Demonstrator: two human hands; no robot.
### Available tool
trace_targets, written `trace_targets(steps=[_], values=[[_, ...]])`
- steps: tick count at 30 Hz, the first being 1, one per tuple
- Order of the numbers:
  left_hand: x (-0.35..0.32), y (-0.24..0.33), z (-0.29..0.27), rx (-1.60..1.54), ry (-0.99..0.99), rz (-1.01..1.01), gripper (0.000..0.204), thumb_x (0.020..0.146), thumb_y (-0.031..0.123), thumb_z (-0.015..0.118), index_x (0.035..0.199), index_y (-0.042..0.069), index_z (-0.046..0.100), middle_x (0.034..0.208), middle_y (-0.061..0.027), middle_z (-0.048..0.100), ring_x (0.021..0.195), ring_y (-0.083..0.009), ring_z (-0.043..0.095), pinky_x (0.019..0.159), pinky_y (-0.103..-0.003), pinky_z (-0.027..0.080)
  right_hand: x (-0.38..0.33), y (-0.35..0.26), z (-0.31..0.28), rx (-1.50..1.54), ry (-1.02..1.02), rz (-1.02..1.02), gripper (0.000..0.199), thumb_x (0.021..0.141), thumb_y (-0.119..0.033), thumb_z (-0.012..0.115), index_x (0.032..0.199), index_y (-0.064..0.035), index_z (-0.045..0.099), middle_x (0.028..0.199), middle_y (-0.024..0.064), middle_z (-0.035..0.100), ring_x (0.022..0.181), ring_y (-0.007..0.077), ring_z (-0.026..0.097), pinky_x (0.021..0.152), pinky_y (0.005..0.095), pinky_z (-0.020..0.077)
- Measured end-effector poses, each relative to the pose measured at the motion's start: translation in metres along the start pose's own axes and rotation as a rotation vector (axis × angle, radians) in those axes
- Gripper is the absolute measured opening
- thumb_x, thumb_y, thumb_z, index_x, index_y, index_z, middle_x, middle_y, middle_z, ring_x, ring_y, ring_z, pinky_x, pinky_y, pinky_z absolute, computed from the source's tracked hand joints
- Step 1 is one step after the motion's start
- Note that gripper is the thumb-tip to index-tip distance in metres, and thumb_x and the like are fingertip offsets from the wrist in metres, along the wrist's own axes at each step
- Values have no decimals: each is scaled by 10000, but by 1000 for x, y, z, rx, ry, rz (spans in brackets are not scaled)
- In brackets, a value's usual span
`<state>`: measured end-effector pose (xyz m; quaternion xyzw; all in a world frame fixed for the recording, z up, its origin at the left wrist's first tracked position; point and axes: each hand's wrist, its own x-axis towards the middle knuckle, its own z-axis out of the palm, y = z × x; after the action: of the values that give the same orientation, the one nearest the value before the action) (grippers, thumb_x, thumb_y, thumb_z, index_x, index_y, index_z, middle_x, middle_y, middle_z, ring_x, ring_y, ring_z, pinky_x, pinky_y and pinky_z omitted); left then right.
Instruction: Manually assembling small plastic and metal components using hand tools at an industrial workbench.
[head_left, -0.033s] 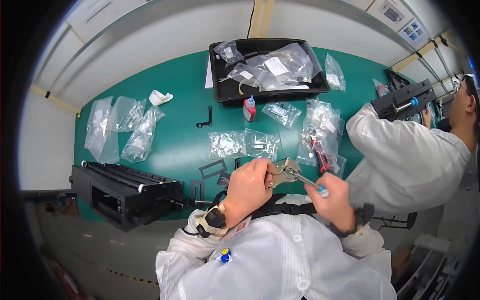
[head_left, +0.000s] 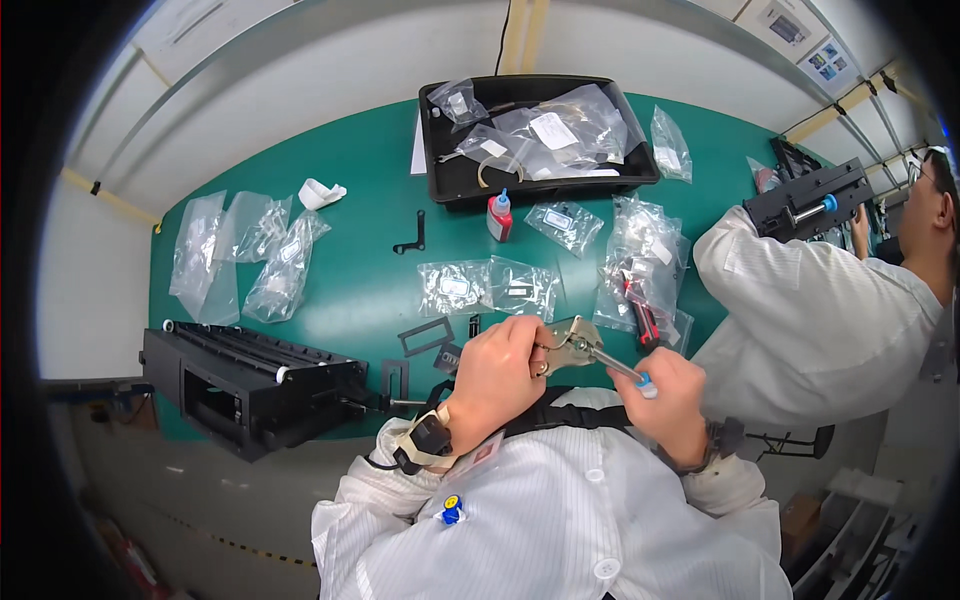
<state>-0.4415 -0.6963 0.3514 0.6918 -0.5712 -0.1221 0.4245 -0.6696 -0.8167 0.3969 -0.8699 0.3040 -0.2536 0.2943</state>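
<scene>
Shiny metal plate (head_left: pixel 570 347) was held tilted above near edge of green table (head_left: pixel 365 265); blue-ended screwdriver (head_left: pixel 613 364) slanted against it.

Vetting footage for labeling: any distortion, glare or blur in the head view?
Head view: fisheye bowing, black corners; head view: sheen on the green table, glints on the clear plastic bags at left; head view: left hand, right hand and metal plate look fairly sharp, no obvious motion blur.
</scene>
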Motion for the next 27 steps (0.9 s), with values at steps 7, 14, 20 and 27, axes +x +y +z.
trace_targets(steps=[7,14,20,27], values=[[-1,5,7,-3,-9,16,428,754,-31,807,1131,77,634,945,-68,733,794,-334,727,675,-437,571,-2,16,-21,31,-104,-108,165,802,-38,801,757,-4,645,713,95,649,605,281,623,560,364,440],[2,4,8,24,-6,-1,422,776,-12,818,1148,76,641,958,-74,742,799,-346,731,675,-439,573,7,10,-26,529,-565,614,173,838,-108,852,808,-20,706,723,21,668,663,129,629,619,317,458],[5,11,7,63,29,42,428,766,-13,821,1145,71,643,947,-86,740,766,-352,724,659,-431,569,2,17,-8,-127,30,-174,224,818,-92,807,718,-51,611,676,112,626,624,326,609,538,411,452],[-4,5,19,3,20,-53,385,787,-7,811,1129,69,651,928,-123,738,745,-386,721,642,-452,559,16,26,-29,745,-700,603,216,903,-139,818,808,23,709,721,44,696,644,93,606,591,303,457]])
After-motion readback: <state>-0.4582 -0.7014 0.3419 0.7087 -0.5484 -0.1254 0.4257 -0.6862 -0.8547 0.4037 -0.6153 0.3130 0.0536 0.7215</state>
